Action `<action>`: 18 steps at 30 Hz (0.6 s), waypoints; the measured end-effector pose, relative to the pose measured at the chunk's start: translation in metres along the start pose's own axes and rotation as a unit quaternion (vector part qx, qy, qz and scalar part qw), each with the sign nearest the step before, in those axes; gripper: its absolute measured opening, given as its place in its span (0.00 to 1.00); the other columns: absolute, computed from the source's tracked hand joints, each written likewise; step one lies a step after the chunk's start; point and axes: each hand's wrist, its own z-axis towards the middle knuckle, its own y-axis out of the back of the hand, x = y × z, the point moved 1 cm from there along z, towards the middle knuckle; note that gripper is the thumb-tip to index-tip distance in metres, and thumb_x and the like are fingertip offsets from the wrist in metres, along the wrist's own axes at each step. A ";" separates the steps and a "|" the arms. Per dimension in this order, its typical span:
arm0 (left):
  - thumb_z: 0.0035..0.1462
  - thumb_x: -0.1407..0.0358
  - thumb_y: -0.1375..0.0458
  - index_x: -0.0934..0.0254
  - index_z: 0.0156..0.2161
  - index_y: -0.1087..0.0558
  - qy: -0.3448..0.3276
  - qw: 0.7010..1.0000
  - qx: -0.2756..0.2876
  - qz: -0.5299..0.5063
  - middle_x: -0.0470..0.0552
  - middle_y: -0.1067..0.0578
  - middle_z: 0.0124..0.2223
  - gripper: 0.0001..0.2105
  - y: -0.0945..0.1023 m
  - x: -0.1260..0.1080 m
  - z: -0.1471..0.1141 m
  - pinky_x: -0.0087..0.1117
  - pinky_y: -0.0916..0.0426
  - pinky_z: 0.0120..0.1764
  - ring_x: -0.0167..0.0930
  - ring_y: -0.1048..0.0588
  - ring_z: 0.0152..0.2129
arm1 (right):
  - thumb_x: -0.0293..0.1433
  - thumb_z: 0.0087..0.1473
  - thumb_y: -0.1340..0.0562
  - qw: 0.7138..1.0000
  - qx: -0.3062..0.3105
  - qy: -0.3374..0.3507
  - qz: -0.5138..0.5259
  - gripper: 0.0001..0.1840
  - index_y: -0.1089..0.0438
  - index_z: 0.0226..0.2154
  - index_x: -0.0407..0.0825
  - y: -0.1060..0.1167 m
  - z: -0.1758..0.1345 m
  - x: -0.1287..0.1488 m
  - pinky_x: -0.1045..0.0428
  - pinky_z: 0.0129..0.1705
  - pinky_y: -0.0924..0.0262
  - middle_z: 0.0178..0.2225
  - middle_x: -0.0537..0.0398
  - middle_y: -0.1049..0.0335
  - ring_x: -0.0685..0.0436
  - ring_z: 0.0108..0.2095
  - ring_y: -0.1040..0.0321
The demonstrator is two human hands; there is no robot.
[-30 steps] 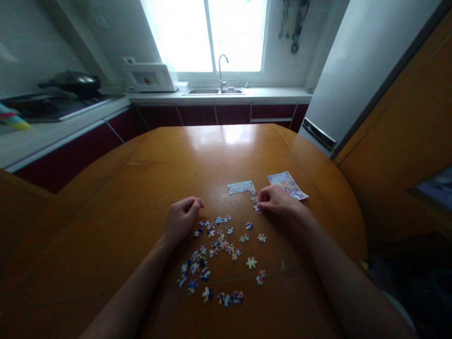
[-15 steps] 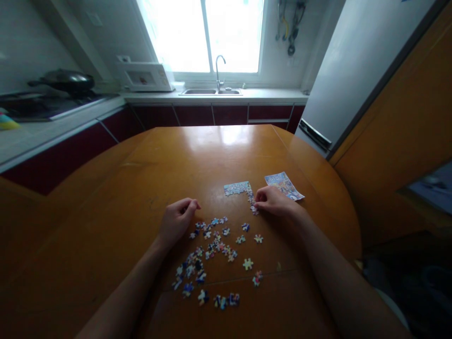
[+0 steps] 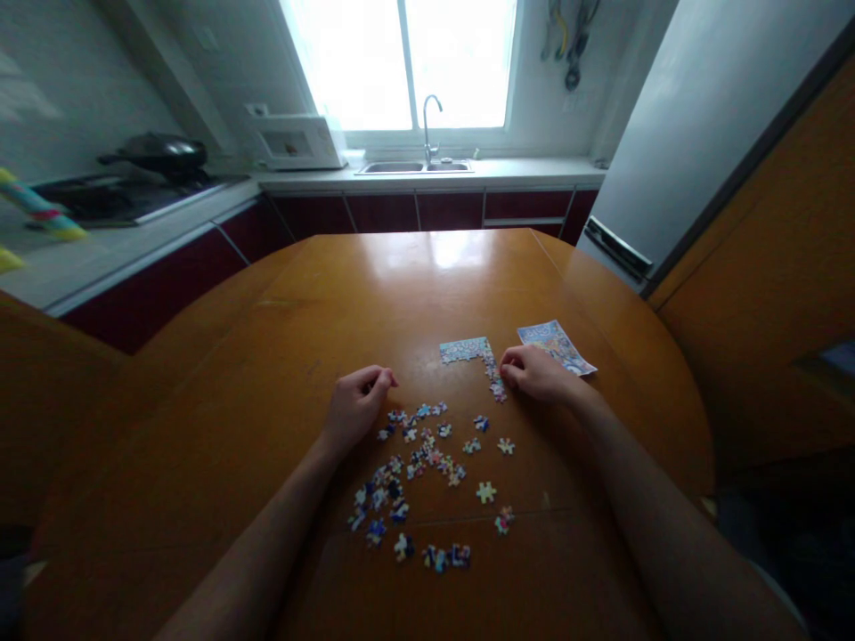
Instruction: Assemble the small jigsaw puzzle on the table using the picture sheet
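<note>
A partly joined jigsaw puzzle (image 3: 463,350) lies on the wooden table, a pale block with a narrow strip running down from its right end. At the right side of that strip is my right hand (image 3: 534,369), its fingers curled and their tips against or very close to the pieces. Whether a piece sits between those fingertips is hidden. My left hand (image 3: 359,405) rests closed on the table, left of the puzzle; I cannot see inside its curled fingers. Many loose jigsaw pieces (image 3: 434,454) are scattered between my forearms, some in clumps, others single.
A printed picture sheet (image 3: 561,345) lies partly behind my right hand. Beyond the wooden table (image 3: 374,294) are a counter with a sink (image 3: 394,167), a microwave (image 3: 300,142) and a lidded pan (image 3: 164,151) on the stove. A fridge (image 3: 688,116) stands at the right.
The whole view has shifted, so everything appears slightly farther right. My hands stay in about the same places relative to the puzzle and the loose pieces.
</note>
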 end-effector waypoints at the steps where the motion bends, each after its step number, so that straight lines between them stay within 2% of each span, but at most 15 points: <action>1: 0.59 0.54 0.47 0.66 0.28 0.25 0.001 1.000 0.000 0.000 0.48 0.26 0.25 0.18 0.000 0.000 0.000 0.28 0.41 0.28 0.31 0.30 0.25 | 0.28 0.54 0.43 1.000 -0.002 0.000 -0.001 0.10 0.25 0.29 0.46 0.000 0.000 -0.001 0.52 0.32 0.45 0.25 0.52 0.26 0.47 0.26 0.34; 18: 0.59 0.55 0.47 0.66 0.27 0.25 -0.004 1.000 0.001 -0.005 0.47 0.28 0.24 0.18 -0.002 -0.001 0.000 0.28 0.41 0.28 0.29 0.32 0.23 | 0.27 0.55 0.44 1.000 -0.008 -0.004 0.006 0.10 0.28 0.26 0.47 -0.001 0.003 -0.003 0.52 0.29 0.46 0.23 0.53 0.27 0.48 0.24 0.34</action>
